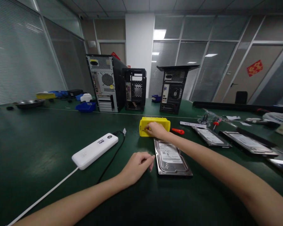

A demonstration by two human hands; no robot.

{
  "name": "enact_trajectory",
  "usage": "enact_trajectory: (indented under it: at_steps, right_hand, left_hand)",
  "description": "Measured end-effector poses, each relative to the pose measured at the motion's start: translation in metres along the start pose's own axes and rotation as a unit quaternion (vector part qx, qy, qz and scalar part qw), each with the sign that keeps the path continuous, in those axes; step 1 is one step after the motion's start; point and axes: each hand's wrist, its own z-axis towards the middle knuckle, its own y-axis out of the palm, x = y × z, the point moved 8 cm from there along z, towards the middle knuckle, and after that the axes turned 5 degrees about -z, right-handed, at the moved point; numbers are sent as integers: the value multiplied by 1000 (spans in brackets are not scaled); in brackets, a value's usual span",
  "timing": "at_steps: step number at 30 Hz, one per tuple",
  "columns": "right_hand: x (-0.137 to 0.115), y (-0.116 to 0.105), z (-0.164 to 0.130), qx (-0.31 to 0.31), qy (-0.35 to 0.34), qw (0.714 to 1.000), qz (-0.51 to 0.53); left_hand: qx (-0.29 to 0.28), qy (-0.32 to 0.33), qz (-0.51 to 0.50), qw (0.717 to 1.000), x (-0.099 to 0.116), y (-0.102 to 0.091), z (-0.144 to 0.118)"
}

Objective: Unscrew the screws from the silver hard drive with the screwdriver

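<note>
The right hand (pixel 156 129) had its fingertips bunched inside the yellow bin (pixel 165 123), though I could not tell whether they pinched anything, so that reach looked unfinished. Just nearer than this grip lay the hard drive (pixel 170 157), label up and with no part visibly taken off, while the left hand (pixel 137 167) curled loosely beside it, its hold unclear. Right of the grip, other drives (pixel 209 137) lay apart, how much was done on them uncertain.
</note>
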Motion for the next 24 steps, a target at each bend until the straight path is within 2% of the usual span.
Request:
enact_trajectory:
  at_steps: [6, 17, 24]
  right_hand:
    - [14, 9, -2, -23, 23, 999, -26]
    - [11, 10, 3, -9, 20, 998, -51]
    - [9, 10, 4, -24, 14, 998, -57]
  left_hand:
    - [-15, -6, 14, 1000, -3, 4, 0]
    - [-34, -8, 56, 998, 3, 7, -4]
    - [-36, -2, 63, 997, 5, 9, -5]
